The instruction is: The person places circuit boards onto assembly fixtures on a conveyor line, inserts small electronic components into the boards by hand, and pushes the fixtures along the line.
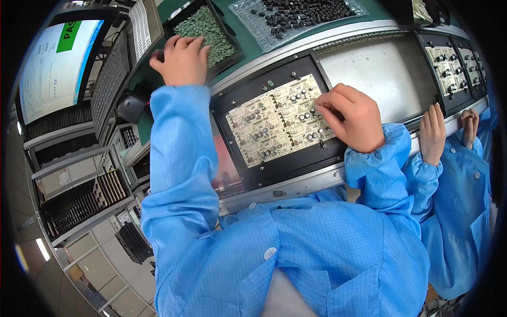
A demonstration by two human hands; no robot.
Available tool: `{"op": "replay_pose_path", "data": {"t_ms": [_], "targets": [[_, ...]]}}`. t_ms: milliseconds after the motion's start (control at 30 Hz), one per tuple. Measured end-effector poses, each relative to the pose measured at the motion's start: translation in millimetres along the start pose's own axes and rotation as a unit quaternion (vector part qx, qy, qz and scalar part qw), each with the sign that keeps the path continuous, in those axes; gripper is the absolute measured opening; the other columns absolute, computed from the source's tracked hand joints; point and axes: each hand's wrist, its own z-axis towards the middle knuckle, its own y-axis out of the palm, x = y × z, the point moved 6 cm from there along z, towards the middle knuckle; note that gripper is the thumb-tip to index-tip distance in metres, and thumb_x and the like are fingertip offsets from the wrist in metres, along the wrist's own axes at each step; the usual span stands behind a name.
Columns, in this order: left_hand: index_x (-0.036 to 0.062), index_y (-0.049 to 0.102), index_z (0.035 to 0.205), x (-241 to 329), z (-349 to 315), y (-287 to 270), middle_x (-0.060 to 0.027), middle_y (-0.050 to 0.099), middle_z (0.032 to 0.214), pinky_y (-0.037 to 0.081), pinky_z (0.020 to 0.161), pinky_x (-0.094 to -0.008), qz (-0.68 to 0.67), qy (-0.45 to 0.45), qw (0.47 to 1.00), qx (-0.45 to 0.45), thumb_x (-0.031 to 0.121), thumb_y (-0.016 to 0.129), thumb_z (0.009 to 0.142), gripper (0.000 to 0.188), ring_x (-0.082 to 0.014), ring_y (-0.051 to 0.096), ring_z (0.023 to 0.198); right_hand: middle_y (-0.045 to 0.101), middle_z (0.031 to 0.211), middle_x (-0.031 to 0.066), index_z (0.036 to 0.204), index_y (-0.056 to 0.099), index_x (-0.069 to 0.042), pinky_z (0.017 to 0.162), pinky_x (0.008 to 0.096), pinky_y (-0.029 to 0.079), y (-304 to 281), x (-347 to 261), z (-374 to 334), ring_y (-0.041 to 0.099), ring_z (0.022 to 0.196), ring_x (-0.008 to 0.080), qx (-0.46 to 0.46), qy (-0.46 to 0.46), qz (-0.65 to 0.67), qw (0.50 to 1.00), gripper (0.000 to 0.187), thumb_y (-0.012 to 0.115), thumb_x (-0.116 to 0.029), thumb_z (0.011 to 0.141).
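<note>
Circuit board [274, 122] seated in black frame [301, 163]. Component placement judged to be in hand; fine lead alignment likely called for next. Right hand [356, 119] held at board's right edge, thumb and fingertips drawn close — anything pinched cannot be told. Left hand [183, 61] held over near side of bin [228, 63] of green components [211, 39], fingers loosely spread — any piece held cannot be told.

Monitor [59, 71]: 1 green block [79, 36], large dark lettering, smaller text; circuit panel [270, 122]: triangle signs.
</note>
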Motion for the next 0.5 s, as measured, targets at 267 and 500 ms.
{"op": "replay_pose_path", "data": {"t_ms": [267, 500], "targets": [[0.0261, 0.081, 0.102, -18.1, -2.4, 11.6, 0.0052, 0.076, 0.106, 0.026, 0.113, -0.0534, -0.133, -0.061, 0.988, -0.054, 0.031, 0.076, 0.092, 0.012, -0.0162, 0.065, 0.114, 0.059, 0.144, 0.0091, 0.127, 0.071, -0.016, 0.113, 0.0458, 0.043, 66.1, -38.9, 28.0, 0.050, 0.139, 0.0297, -0.109, -0.188, -0.198, 0.956, 0.040, 0.072, -0.014, 0.086], [0.0263, 0.080, 0.100, -23.8, -5.1, 9.5, 0.0032, 0.076, 0.102, 0.027, 0.112, -0.0503, -0.191, -0.084, 0.978, -0.001, 0.029, 0.077, 0.091, 0.009, -0.0165, 0.067, 0.108, 0.051, 0.154, 0.0101, 0.133, 0.068, -0.017, 0.120, 0.0472, 0.036, 80.9, -27.4, 37.2, 0.042, 0.147, 0.0302, -0.128, -0.164, -0.206, 0.956, 0.043, 0.070, -0.021, 0.090]]}}
